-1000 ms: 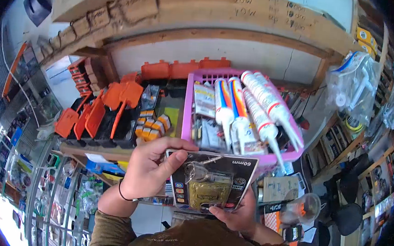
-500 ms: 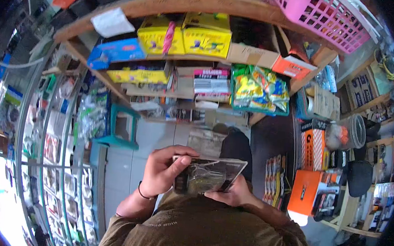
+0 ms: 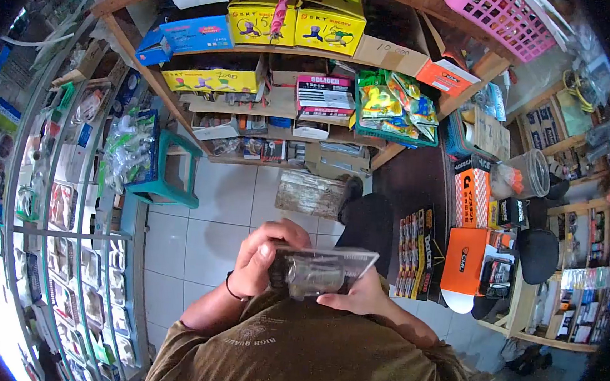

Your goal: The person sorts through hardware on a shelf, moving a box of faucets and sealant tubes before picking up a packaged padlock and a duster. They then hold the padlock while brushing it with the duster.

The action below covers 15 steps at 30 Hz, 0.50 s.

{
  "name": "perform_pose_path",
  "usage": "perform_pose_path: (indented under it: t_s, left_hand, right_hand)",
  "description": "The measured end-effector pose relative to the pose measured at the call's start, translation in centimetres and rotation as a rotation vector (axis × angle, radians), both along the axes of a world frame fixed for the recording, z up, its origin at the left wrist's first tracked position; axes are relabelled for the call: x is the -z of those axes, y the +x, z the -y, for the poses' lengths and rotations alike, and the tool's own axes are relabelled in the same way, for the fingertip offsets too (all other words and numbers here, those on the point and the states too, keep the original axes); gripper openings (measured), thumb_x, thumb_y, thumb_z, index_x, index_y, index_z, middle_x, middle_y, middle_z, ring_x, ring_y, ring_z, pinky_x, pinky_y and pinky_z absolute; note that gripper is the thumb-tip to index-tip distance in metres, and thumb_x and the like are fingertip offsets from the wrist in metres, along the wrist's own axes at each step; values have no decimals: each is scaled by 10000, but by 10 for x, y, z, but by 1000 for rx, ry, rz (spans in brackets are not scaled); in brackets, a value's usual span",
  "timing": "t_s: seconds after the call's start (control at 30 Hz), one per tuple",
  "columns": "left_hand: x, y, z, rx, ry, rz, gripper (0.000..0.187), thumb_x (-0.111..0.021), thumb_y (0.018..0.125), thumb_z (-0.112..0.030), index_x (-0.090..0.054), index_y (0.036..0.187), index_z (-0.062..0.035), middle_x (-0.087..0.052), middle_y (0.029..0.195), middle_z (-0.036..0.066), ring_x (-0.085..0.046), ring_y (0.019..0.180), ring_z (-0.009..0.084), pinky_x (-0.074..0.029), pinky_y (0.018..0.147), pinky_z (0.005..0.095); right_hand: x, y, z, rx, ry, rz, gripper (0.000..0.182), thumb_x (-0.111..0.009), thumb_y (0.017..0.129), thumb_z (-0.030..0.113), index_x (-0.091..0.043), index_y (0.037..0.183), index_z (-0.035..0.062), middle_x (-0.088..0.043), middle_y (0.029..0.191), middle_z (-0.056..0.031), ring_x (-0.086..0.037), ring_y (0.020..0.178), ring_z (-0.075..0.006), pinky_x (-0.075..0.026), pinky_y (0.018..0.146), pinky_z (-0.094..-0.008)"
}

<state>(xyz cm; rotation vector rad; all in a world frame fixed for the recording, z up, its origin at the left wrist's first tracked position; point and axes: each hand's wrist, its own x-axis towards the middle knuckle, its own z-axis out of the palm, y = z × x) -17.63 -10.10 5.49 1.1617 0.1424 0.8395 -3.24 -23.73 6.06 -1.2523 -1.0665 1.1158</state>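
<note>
Hands: left hand [image 3: 264, 259] grips the left end of the padlock blister pack [image 3: 320, 270]; right hand [image 3: 361, 299] supports its lower right edge.
Pack position: lower centre of frame, held close to the chest, tilted nearly flat.
Progress: pack appears sealed, lock inside; nothing removed yet.
Surroundings: tiled floor [image 3: 201, 232] beneath, stocked shelf [image 3: 283, 110] at upper centre.

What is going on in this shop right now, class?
A person in an olive shirt holds a blister-packed padlock close to the chest with both hands: the left hand grips its left edge, the right hand supports it from below. Stocked wooden shelves stand ahead, above a tiled floor.
</note>
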Motion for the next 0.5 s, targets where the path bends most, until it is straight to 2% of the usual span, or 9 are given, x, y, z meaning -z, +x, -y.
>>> perform_pose_path:
  t_s: [0.07,0.13,0.2,0.27,0.33,0.37,0.4,0.47,0.5]
  left_hand:
    - [-1,1,3,108,77,45,369,-408,935,-345,-494,964,12,-535,907,156,-521,855,249,-412,786,371]
    - [-2,9,5,102,88,18,386,-415,932,-369,-477,987,8,-527,921,158,-515,871,245,-408,792,370]
    - [-2,18,5,120,-33,40,399,-419,928,-387,-464,1003,3,-526,920,160,-506,876,238,-405,792,374]
    - [5,22,-1,167,-16,62,420,-435,921,-394,-461,1052,4,-522,991,154,-507,939,227,-398,841,372]
    - [6,28,-2,128,-110,-66,489,-452,908,-416,-436,1148,10,-506,1086,143,-499,1020,208,-382,899,357]
    - [10,31,-4,163,-193,-69,548,-529,880,-384,-392,1225,19,-477,1176,134,-473,1095,187,-362,943,345]
    - [12,37,-3,154,-182,-67,548,-529,880,-384,-392,1225,19,-477,1176,134,-473,1095,187,-362,943,345]
    - [15,52,0,134,-184,-125,580,-615,842,-313,-370,1245,24,-456,1220,132,-448,1119,176,-356,949,344]
    - [15,61,-3,105,-225,-217,528,-651,827,-230,-404,1211,36,-504,1178,110,-479,1069,154,-391,914,326]
  right_hand:
    - [2,1,4,7,-23,-68,474,-776,676,176,-566,1060,-8,-622,987,-73,-565,907,-134,-433,837,-299]
    - [6,11,6,10,-51,-88,448,-771,688,170,-569,1047,-7,-626,986,-69,-567,906,-134,-438,824,-300]
    - [7,15,6,48,-40,-74,431,-766,694,158,-570,1039,-9,-627,978,-64,-567,895,-126,-441,815,-295]
    - [8,24,5,14,-59,-7,406,-755,716,162,-570,1034,-8,-628,961,-60,-569,875,-121,-448,796,-290]
    - [5,33,2,35,-86,-52,386,-746,731,159,-570,1031,-7,-630,946,-57,-571,860,-119,-453,780,-285]
    - [4,38,-1,59,-115,-101,367,-736,745,156,-570,1029,-6,-632,931,-54,-572,844,-117,-457,764,-279]
    - [3,46,-7,50,-104,-98,367,-736,745,156,-570,1029,-6,-632,931,-54,-572,844,-117,-457,764,-279]
    - [5,63,-17,149,-91,-72,337,-719,767,158,-571,1024,-1,-633,903,-38,-570,809,-105,-462,726,-258]
    - [8,74,-22,139,-153,-153,313,-700,778,127,-570,1031,-1,-632,895,-31,-567,799,-98,-464,708,-249]
